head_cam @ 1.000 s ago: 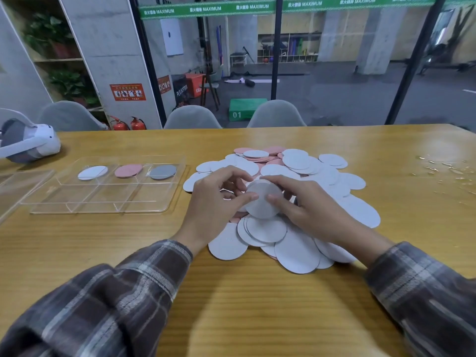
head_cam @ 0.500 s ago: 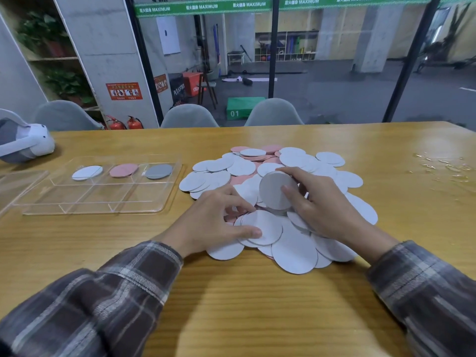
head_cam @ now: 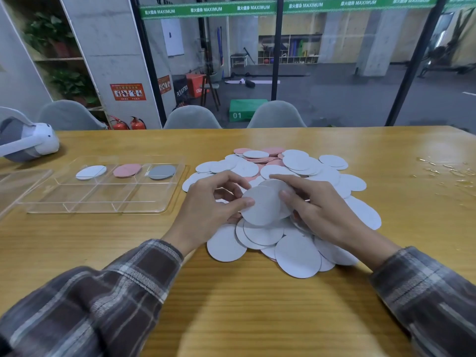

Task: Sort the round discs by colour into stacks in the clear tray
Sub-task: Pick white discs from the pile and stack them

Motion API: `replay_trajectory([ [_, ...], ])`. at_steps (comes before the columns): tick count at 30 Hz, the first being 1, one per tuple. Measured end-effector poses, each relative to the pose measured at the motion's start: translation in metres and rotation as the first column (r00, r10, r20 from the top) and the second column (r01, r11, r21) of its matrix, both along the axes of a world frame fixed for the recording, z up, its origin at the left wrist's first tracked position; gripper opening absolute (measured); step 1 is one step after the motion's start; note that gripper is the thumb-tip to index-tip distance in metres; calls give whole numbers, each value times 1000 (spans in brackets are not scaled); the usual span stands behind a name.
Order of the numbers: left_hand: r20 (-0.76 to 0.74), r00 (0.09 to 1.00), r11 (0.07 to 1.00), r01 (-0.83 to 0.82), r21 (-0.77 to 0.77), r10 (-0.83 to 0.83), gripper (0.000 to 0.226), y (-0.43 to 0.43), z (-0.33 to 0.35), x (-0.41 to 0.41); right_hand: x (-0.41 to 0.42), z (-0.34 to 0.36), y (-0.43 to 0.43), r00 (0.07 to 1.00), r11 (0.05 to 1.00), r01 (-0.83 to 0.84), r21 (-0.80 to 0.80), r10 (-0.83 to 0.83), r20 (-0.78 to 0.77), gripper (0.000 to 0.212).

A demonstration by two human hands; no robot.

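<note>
A heap of round discs, mostly white with some pink, lies on the wooden table in the middle. Above its near side my left hand and my right hand both pinch a small stack of white discs, left thumb on its left edge, right thumb on its right. To the left stands the clear tray. Its far row holds a white disc, a pink disc and a grey disc, one per compartment.
A white headset lies at the far left of the table. A clear lid rests left of the tray. Water drops speckle the table at the right. Grey chairs stand behind the far edge.
My left hand rose from the pile with a white disc and met my right hand, which came back down and left. Both hands now hold the discs together.
</note>
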State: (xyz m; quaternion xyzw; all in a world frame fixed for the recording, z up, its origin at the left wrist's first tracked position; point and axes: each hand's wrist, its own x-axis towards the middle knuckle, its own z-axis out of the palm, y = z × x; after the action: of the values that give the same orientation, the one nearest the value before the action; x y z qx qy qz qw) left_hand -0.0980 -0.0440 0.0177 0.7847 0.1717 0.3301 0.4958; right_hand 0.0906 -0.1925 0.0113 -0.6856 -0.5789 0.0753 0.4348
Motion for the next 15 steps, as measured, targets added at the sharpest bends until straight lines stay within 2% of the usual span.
replay_trajectory([
  [6, 32, 997, 996, -77, 44, 76, 21, -6, -2, 4, -8, 1, 0, 998, 997, -68, -41, 68, -17, 33],
  [10, 33, 995, 985, -102, 137, 99, 21, -6, -6, 6, -19, 4, 0, 991, 998, -47, -45, 53, 124, 37],
  [15, 30, 994, 969, -113, 220, 109, 17, -5, -6, 6, -15, 4, 1, 981, 1000, 6, 8, -7, 193, 37],
])
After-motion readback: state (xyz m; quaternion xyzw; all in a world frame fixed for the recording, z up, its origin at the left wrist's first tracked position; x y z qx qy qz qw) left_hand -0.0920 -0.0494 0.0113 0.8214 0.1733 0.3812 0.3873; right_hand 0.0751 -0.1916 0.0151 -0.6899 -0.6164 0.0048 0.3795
